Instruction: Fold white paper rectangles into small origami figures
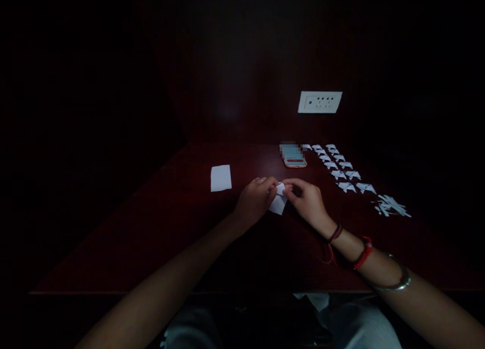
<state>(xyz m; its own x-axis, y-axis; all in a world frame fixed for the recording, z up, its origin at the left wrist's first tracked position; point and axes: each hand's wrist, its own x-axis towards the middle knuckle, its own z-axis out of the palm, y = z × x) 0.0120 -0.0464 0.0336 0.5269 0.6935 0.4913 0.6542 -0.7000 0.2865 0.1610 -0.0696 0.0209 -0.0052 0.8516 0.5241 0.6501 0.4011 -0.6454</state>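
A small white sheet of paper [278,205], partly folded at its top, is held between my two hands above the dark red table [182,238]. My left hand [257,198] pinches its left side, with a ring on one finger. On the opposite side, my right hand [307,200] grips the folded top edge between thumb and fingers. The fingertips cover part of the fold, so its exact shape is hidden. To the left of my hands lies a white paper stack or sheet [221,178], flat on the table.
Beyond my hands lies a phone [294,157], its screen lit. Several folded paper figures [338,175] stand in two rows to the right, with a heap of paper strips [392,206] nearer me. A white socket panel [320,102] is set in the back wall.
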